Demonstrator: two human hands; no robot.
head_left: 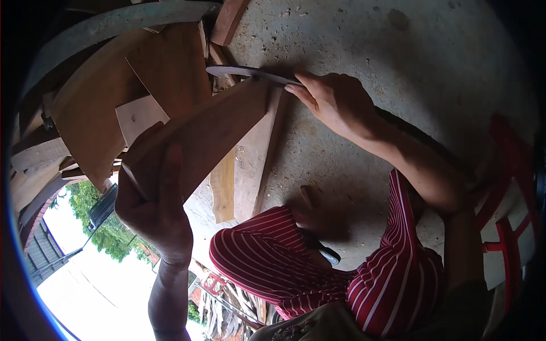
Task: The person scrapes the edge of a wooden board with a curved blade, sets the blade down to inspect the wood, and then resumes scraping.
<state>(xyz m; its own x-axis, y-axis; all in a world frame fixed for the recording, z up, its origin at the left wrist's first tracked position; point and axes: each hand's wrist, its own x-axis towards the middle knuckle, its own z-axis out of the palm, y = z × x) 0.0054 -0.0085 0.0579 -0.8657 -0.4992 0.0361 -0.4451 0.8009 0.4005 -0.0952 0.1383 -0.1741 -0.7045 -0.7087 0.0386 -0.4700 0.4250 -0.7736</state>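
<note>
My left hand [152, 210] is wrapped around the near end of a brown wooden board [219, 128], held raised and slanting away from me. At the board's far end, my right hand [338, 105] pinches a thin, bent grey sheet [244, 71] between thumb and fingers. The sheet looks like sandpaper, seen nearly edge-on, and lies across the top of the board's far end. Its right end is hidden in my fingers. Below the board, a paler plank [256, 156] leans down toward the floor.
Large brown wooden panels [176, 68] and offcuts are stacked on the left. Wood chips dot the concrete floor [443, 62]. My knees in red striped cloth [261, 256] are below. A red metal frame [506, 227] stands at right, and scrap wood [227, 310] lies piled at the bottom.
</note>
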